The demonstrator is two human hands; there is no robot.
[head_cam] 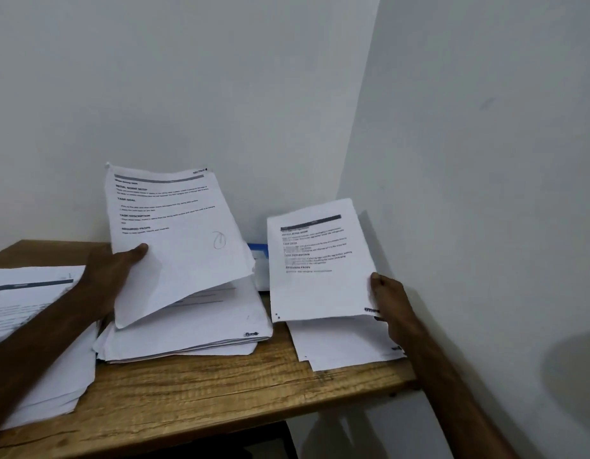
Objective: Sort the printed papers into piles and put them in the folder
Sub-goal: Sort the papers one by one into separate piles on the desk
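Observation:
My left hand (113, 276) grips a bundle of printed sheets (174, 233) by its left edge and lifts it off the thick middle pile (194, 329). My right hand (391, 306) pinches a single printed sheet (317, 270) at its lower right corner, holding it tilted above the small right pile (340, 342). A third pile (38, 326) lies at the left, partly under my left forearm. A white and blue item (259, 260), possibly the folder, shows between the held papers, mostly hidden.
The wooden table (204, 392) stands in a corner of white walls (469, 160). Its front edge runs across the bottom and its right end stops near my right forearm. Bare wood shows in front of the middle pile.

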